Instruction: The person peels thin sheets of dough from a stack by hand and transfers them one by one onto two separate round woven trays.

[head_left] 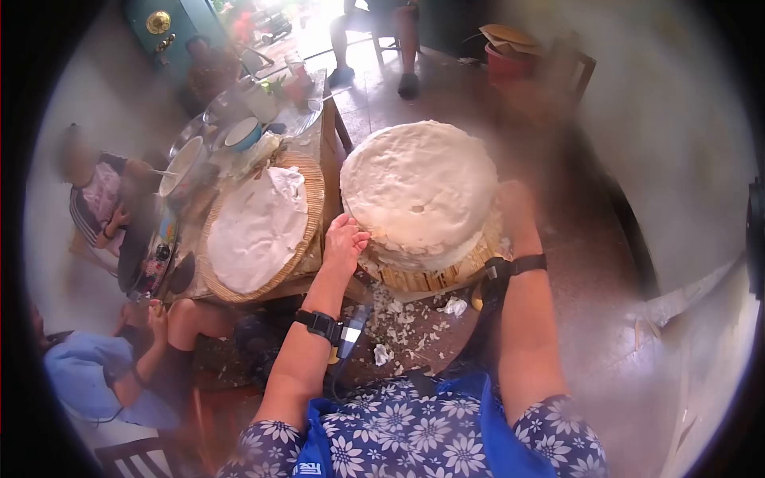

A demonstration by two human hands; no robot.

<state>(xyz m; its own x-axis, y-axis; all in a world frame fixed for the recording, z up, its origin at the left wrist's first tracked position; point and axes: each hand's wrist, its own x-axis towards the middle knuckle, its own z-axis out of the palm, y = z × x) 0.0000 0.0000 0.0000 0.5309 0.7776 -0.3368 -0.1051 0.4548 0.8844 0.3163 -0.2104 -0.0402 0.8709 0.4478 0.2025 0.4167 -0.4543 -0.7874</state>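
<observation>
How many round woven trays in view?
2. First tray: under the thin pale sheet, on the left. Second tray: under the thick pale slab, beside the left hand. Others may be hidden.

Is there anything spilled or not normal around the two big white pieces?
Yes. White scraps lie scattered below the thick round piece, like fallen trimmings. On the round tray, the flatter white sheet looks crumpled at its upper right edge.

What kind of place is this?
Probably a home kitchen or small food workshop: a big pale round slab between the hands, a flat white sheet on a woven tray, and bowls on the table.
</observation>
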